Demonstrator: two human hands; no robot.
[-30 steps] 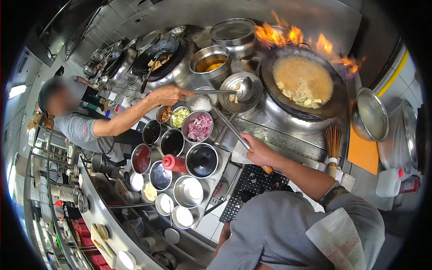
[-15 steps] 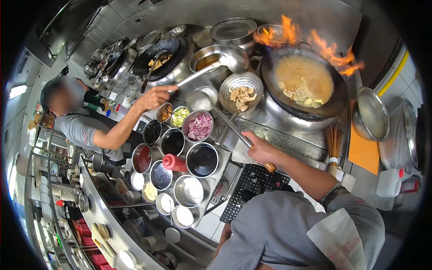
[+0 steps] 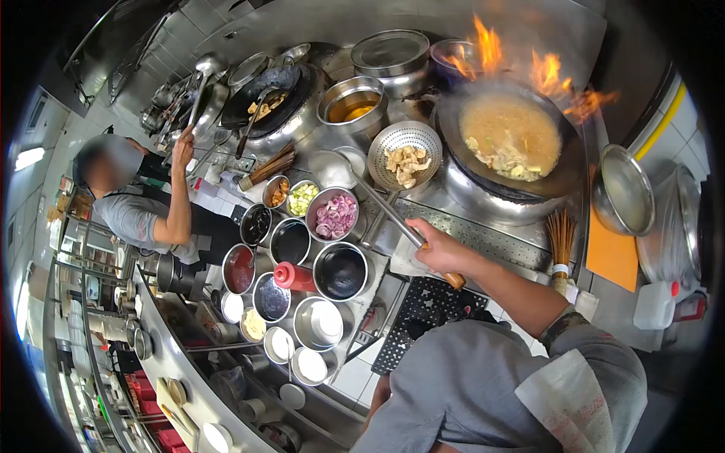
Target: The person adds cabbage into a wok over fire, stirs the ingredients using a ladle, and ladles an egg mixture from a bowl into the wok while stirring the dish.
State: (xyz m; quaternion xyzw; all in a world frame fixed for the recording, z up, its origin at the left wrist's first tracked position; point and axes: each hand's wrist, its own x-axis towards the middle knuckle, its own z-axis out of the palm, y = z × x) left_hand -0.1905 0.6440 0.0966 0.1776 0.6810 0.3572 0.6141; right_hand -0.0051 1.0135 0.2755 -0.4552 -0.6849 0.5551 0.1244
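My right hand (image 3: 442, 253) is closed around the handle of a long ladle (image 3: 387, 211), and its wooden end sticks out below the fist. The ladle's bowl (image 3: 330, 169) lies at the far left end, beside a container of white seasoning (image 3: 353, 160). Just right of that bowl, a perforated strainer (image 3: 381, 157) holds cooked pale pieces (image 3: 408, 164). Bubbling brown liquid with pale pieces fills a large wok (image 3: 559, 181), with flames (image 3: 547, 72) behind it. My left hand is hidden; only a bit of that arm shows beside my grey shirt.
A co-worker (image 3: 143, 211) at the left raises another ladle (image 3: 208, 72) near a second wok (image 3: 294, 121). Between us stand a pot of oil (image 3: 332, 113), a bowl of red onions (image 3: 336, 214), several sauce pots (image 3: 340, 272) and a red squeeze bottle (image 3: 293, 276). A brush (image 3: 559, 238) stands right.
The co-worker's ladle has swung left, from over the oil pot to near the far woks, uncovering a brush. My right hand and ladle have hardly moved. The flames have changed shape.
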